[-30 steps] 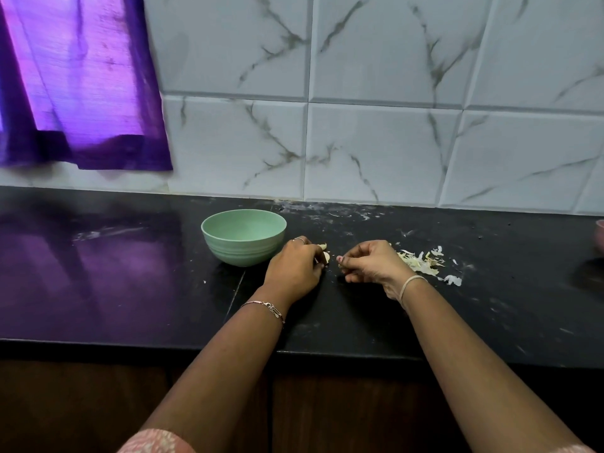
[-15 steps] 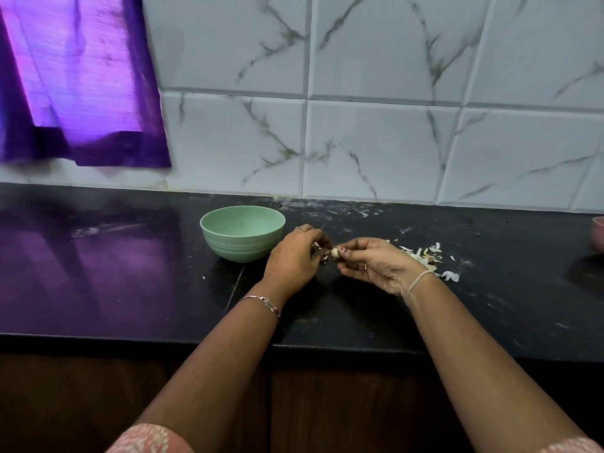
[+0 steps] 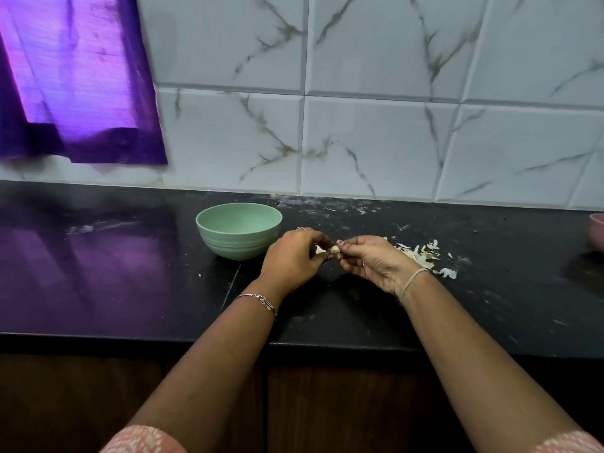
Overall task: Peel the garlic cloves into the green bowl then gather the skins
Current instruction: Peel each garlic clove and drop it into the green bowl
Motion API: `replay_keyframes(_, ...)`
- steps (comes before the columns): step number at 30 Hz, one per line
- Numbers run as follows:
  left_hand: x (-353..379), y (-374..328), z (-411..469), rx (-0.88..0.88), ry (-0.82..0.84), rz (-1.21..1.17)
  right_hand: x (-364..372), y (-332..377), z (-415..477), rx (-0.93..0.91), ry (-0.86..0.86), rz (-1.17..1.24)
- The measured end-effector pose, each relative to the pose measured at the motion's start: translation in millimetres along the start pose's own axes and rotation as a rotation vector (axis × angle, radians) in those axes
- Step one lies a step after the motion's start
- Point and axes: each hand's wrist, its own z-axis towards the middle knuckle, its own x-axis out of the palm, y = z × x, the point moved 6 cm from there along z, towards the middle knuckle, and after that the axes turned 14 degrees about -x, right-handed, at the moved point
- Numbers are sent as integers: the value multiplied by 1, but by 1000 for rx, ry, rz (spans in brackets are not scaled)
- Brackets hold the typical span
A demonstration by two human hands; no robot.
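A pale garlic clove is held between both hands just above the black counter. My left hand grips it from the left with curled fingers, and my right hand pinches its right end with thumb and fingertips. The green bowl stands on the counter just left of my left hand; its inside is not visible from here. A loose pile of garlic skins lies on the counter right behind my right hand.
A tiled wall backs the counter, with a purple curtain hanging at the upper left. A pink bowl shows at the right edge. The counter's front edge runs under my forearms.
Both hands rose off the counter and came together; the garlic clove is now held between them, where earlier the hands rested apart on the surface.
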Motion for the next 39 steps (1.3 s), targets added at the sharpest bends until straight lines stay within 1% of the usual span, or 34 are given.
replay_keyframes(5,-5,0,-3,-53,-38,32,5,4,-3,-38,28,-8)
replay_keyframes(10,-4,-1,-3,-40,-39,75,7,7,-3,-87,18,-70)
replay_keyframes(14,-3,-2,-3,-20,-29,57,5,7,-2,-97,5,-78)
replay_keyframes(17,-1,-2,-3,-18,-13,78,5,5,-1,-86,17,-91)
replay_keyframes(21,-6,1,-3,-59,-40,98,3,1,-1,-35,59,-138)
replay_keyframes(26,-7,12,1,-122,-68,148,-6,0,2,31,20,-234)
replay_keyframes(30,-14,13,3,-169,-151,74,-2,28,12,44,77,-357)
replay_keyframes(32,-14,12,4,-161,-155,56,5,61,16,-3,108,-373)
replay_keyframes(35,-11,11,4,-139,-146,59,10,99,20,-103,111,-388)
replay_keyframes(36,-10,11,4,-135,-145,64,10,98,19,-112,118,-450)
replay_keyframes(37,-9,12,4,-132,-146,68,9,86,18,-100,149,-566)
replay_keyframes(39,-8,13,5,-139,-147,67,7,43,9,6,252,-807)
